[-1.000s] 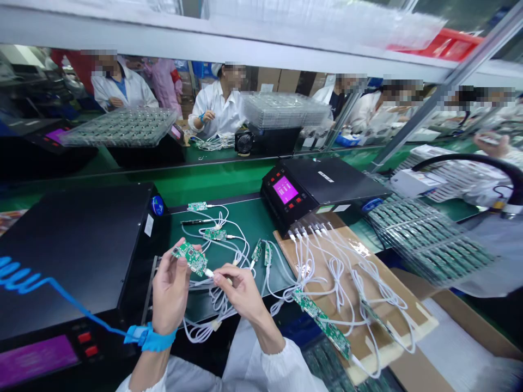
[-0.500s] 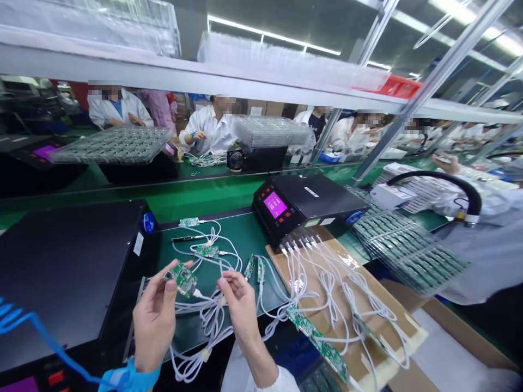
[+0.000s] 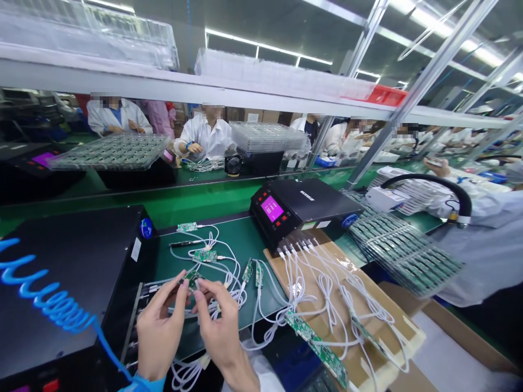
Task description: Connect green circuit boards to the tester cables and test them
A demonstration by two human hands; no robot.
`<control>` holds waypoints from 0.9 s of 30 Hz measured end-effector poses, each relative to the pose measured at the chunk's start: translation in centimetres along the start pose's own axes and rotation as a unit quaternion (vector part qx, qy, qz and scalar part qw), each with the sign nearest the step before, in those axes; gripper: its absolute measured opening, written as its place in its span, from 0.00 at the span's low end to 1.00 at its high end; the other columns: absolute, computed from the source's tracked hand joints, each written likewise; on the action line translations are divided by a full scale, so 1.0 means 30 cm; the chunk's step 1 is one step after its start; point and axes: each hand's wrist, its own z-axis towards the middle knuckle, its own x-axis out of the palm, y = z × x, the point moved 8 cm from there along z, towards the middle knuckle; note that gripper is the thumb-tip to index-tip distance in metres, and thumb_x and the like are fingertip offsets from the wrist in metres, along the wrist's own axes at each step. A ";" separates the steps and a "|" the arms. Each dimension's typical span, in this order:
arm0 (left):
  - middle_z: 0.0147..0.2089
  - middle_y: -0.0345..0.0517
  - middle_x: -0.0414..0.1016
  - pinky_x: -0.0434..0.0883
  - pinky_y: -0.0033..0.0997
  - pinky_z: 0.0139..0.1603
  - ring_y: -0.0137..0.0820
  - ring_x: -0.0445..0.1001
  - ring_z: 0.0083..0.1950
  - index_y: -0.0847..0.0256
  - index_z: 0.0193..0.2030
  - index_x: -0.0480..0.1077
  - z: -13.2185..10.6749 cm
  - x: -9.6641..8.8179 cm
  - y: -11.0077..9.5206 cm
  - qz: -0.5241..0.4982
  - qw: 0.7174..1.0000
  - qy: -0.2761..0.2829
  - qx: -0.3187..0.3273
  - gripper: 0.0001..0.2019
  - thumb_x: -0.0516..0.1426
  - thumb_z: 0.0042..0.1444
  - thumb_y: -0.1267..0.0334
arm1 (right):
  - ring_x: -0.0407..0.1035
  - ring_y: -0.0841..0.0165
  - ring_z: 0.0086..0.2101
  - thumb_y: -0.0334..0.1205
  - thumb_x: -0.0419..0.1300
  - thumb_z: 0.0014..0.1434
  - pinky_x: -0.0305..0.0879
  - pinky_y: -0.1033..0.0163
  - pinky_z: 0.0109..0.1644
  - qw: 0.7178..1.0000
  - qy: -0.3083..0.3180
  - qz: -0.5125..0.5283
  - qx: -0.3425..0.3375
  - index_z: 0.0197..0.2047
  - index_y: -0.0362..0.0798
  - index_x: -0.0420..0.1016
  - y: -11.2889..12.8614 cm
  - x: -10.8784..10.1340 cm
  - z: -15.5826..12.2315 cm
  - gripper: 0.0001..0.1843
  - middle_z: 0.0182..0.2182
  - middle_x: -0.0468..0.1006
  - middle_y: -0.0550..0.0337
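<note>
A small green circuit board [image 3: 191, 279] is pinched between the thumb and fingers of my left hand [image 3: 162, 321], which wears a blue wrist strap [image 3: 152, 383]. My right hand [image 3: 220, 321] is closed on the end of a white cable at the board's right edge; its fingers hide most of the plug, so I cannot tell whether it is seated. Behind my hands, another circuit board [image 3: 205, 256] lies wired on the green mat [image 3: 241, 234]. Two narrow boards [image 3: 259, 274] with white cables stand on edge to the right of my hands.
A black tester [image 3: 314, 198] with a lit purple screen feeds white cables over a cardboard sheet [image 3: 327, 261]. A large black box [image 3: 69, 272] and a coiled blue cord [image 3: 53, 302] are at left. Trays of boards [image 3: 408, 250] stand right, near a co-worker's sleeve [image 3: 486, 245].
My right hand has moved left to meet the circuit board in my left hand. The board has come slightly lower and right. The blue cord has swung into fuller view.
</note>
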 end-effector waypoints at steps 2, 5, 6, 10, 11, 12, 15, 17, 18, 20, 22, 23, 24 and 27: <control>0.51 0.52 0.84 0.85 0.35 0.43 0.42 0.85 0.45 0.57 0.52 0.82 0.001 0.001 -0.013 -0.003 1.000 -0.003 0.005 0.23 0.69 0.55 0.44 | 0.78 0.68 0.37 0.36 0.59 0.71 0.77 0.64 0.42 0.999 -0.010 -0.024 -0.041 0.53 0.53 0.82 0.033 0.006 0.008 0.12 0.40 0.81 0.55; 0.48 0.51 0.85 0.84 0.33 0.45 0.40 0.85 0.45 0.57 0.52 0.81 0.002 0.003 -0.034 0.008 1.000 -0.009 0.014 0.23 0.68 0.55 0.44 | 0.77 0.68 0.38 0.32 0.60 0.70 0.77 0.64 0.42 0.996 -0.026 -0.047 -0.066 0.51 0.53 0.83 0.067 0.015 0.022 0.13 0.39 0.80 0.56; 0.47 0.51 0.85 0.83 0.33 0.45 0.39 0.85 0.45 0.57 0.51 0.81 0.002 0.003 -0.040 0.013 1.000 -0.011 0.021 0.22 0.68 0.56 0.44 | 0.77 0.69 0.38 0.32 0.60 0.70 0.76 0.65 0.42 0.996 -0.031 -0.052 -0.067 0.50 0.52 0.83 0.074 0.017 0.027 0.12 0.39 0.80 0.56; 0.45 0.51 0.85 0.83 0.35 0.45 0.39 0.84 0.43 0.58 0.47 0.81 -0.003 0.005 -0.039 0.039 0.998 -0.016 0.052 0.20 0.67 0.57 0.45 | 0.77 0.69 0.38 0.32 0.60 0.70 0.76 0.64 0.42 0.994 -0.046 -0.067 -0.070 0.47 0.50 0.82 0.081 0.020 0.041 0.09 0.38 0.80 0.56; 0.44 0.51 0.85 0.82 0.35 0.45 0.39 0.84 0.43 0.59 0.47 0.82 -0.005 0.006 -0.037 0.048 0.997 -0.016 0.061 0.19 0.67 0.57 0.46 | 0.77 0.69 0.38 0.32 0.60 0.70 0.76 0.64 0.43 0.994 -0.048 -0.070 -0.070 0.47 0.50 0.82 0.079 0.019 0.042 0.09 0.38 0.81 0.56; 0.44 0.51 0.85 0.82 0.36 0.45 0.39 0.84 0.42 0.58 0.47 0.82 -0.007 0.007 -0.037 0.057 0.996 -0.018 0.071 0.19 0.67 0.57 0.47 | 0.77 0.68 0.38 0.32 0.61 0.70 0.77 0.63 0.43 0.994 -0.050 -0.072 -0.070 0.47 0.50 0.82 0.076 0.017 0.042 0.09 0.38 0.81 0.56; 0.46 0.49 0.85 0.81 0.38 0.48 0.40 0.84 0.44 0.57 0.47 0.83 -0.015 0.013 -0.049 0.070 0.992 -0.014 0.105 0.15 0.67 0.59 0.51 | 0.78 0.68 0.38 0.32 0.61 0.70 0.77 0.62 0.45 0.993 -0.060 -0.075 -0.068 0.49 0.50 0.81 0.066 0.004 0.038 0.09 0.38 0.81 0.55; 0.47 0.48 0.85 0.81 0.39 0.50 0.40 0.84 0.45 0.56 0.47 0.83 -0.020 0.019 -0.063 0.071 0.990 -0.008 0.121 0.12 0.66 0.60 0.54 | 0.78 0.67 0.37 0.33 0.62 0.70 0.78 0.61 0.44 0.993 -0.065 -0.072 -0.072 0.49 0.50 0.82 0.069 -0.006 0.036 0.08 0.37 0.82 0.56; 0.47 0.48 0.85 0.80 0.38 0.50 0.39 0.83 0.45 0.56 0.47 0.83 -0.021 0.021 -0.073 0.073 0.989 -0.008 0.129 0.11 0.66 0.60 0.55 | 0.78 0.66 0.37 0.33 0.62 0.69 0.78 0.60 0.43 0.993 -0.065 -0.069 -0.076 0.48 0.50 0.82 0.073 -0.010 0.035 0.08 0.37 0.82 0.55; 0.46 0.47 0.85 0.80 0.37 0.49 0.38 0.83 0.44 0.55 0.47 0.83 -0.023 0.026 -0.093 0.079 0.986 -0.012 0.143 0.10 0.66 0.61 0.56 | 0.79 0.66 0.38 0.33 0.62 0.69 0.78 0.60 0.43 0.993 -0.060 -0.064 -0.083 0.47 0.51 0.83 0.086 -0.014 0.036 0.08 0.37 0.83 0.55; 0.45 0.46 0.85 0.80 0.35 0.46 0.37 0.83 0.43 0.55 0.46 0.83 -0.023 0.032 -0.113 0.083 0.984 -0.013 0.157 0.09 0.65 0.62 0.57 | 0.79 0.66 0.39 0.32 0.62 0.69 0.78 0.60 0.43 0.993 -0.055 -0.062 -0.083 0.47 0.52 0.84 0.095 -0.015 0.040 0.10 0.38 0.83 0.56; 0.44 0.46 0.85 0.79 0.34 0.45 0.36 0.83 0.42 0.55 0.46 0.83 -0.022 0.037 -0.121 0.084 0.983 -0.011 0.165 0.09 0.65 0.62 0.58 | 0.79 0.66 0.39 0.32 0.62 0.69 0.78 0.61 0.43 0.993 -0.054 -0.062 -0.080 0.47 0.52 0.84 0.097 -0.015 0.042 0.10 0.37 0.82 0.56; 0.44 0.46 0.84 0.79 0.34 0.44 0.36 0.83 0.41 0.55 0.46 0.83 -0.022 0.042 -0.129 0.083 0.982 -0.007 0.172 0.09 0.65 0.62 0.58 | 0.79 0.66 0.38 0.31 0.62 0.68 0.78 0.61 0.43 0.994 -0.054 -0.063 -0.077 0.47 0.52 0.84 0.099 -0.016 0.045 0.10 0.37 0.82 0.56; 0.43 0.45 0.84 0.79 0.33 0.43 0.35 0.82 0.40 0.55 0.47 0.83 -0.024 0.049 -0.144 0.079 0.979 0.001 0.189 0.08 0.65 0.63 0.59 | 0.78 0.67 0.38 0.31 0.63 0.67 0.78 0.61 0.43 0.994 -0.058 -0.062 -0.071 0.46 0.52 0.84 0.100 -0.016 0.049 0.09 0.37 0.82 0.57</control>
